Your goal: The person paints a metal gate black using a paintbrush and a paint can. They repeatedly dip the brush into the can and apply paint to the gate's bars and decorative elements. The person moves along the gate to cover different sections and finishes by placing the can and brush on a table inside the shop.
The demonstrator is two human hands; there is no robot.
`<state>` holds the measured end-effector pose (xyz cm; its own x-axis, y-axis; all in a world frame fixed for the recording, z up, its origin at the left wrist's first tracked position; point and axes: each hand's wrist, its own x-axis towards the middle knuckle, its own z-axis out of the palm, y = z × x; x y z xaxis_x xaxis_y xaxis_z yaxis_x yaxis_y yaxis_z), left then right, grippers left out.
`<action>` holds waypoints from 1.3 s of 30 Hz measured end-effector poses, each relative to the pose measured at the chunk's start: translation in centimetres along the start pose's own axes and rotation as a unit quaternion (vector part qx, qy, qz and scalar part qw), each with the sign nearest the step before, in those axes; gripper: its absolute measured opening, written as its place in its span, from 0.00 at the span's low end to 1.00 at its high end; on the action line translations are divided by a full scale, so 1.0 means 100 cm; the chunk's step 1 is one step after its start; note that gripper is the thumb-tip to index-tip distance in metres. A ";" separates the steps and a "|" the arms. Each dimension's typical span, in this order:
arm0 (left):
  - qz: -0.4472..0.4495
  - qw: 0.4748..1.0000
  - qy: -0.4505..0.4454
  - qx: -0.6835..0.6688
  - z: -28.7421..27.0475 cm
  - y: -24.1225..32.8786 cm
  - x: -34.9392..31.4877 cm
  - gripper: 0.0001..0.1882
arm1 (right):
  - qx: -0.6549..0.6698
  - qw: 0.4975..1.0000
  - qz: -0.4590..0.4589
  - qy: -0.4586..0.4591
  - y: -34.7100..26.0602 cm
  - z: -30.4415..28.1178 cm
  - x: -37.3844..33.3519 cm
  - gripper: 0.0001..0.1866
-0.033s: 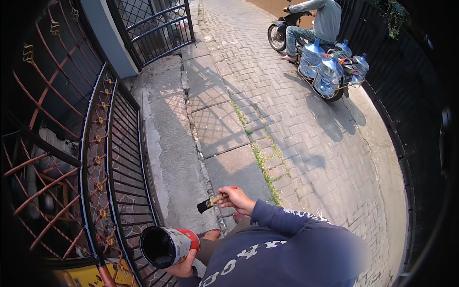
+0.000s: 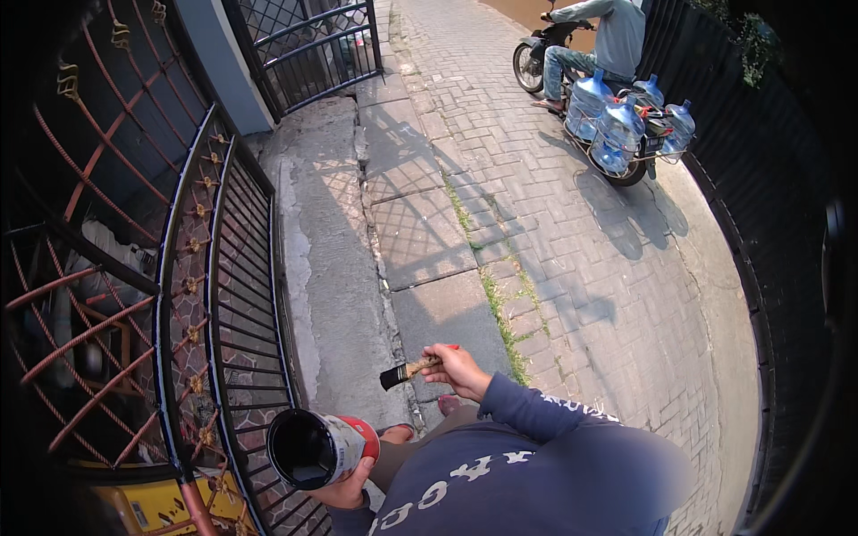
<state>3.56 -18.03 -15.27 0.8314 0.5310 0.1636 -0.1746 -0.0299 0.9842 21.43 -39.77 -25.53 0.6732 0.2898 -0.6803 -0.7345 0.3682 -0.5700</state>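
Note:
My left hand (image 2: 344, 489) grips a paint can (image 2: 350, 445) from below and the side. The can has a white-and-red label, is tilted, and its open mouth shows black paint inside. A paintbrush (image 2: 409, 369) with a wooden handle and dark bristles is pinched in my right hand (image 2: 458, 371). The bristles point left, over the concrete strip, apart from the can. Beside the can stands a black metal gate (image 2: 241, 313) with upright bars and gold-coloured ornaments.
Reddish-brown twisted bars (image 2: 89, 348) fill the gate's left part. A yellow object (image 2: 152, 509) lies behind it at lower left. On the brick-paved lane (image 2: 572, 330), a person (image 2: 617, 36) sits on a motorbike (image 2: 626, 170) loaded with blue water jugs (image 2: 618, 134). A dark fence (image 2: 742, 179) runs along the right.
The view has shifted slightly, so the gate and lane sit a little further right. Both hands keep hold of the can and paintbrush, with little movement.

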 end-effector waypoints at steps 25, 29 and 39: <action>0.021 0.983 0.146 0.106 0.063 0.001 0.036 0.66 | -0.152 0.988 -0.033 0.013 -0.090 -0.046 0.082 0.16; 0.029 0.980 0.164 0.107 0.064 -0.028 0.075 0.66 | -0.166 0.985 -0.034 -0.021 -0.099 -0.014 0.125 0.14; 0.034 0.977 0.204 0.055 0.113 -0.059 0.236 0.68 | -0.209 0.975 0.014 -0.077 -0.178 0.040 0.254 0.14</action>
<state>30.22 -14.91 -16.43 0.5361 0.8173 0.2111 -0.1466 -0.1561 0.9768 51.95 -35.49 -30.80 0.6341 0.4355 -0.6390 -0.7011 -0.0249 -0.7126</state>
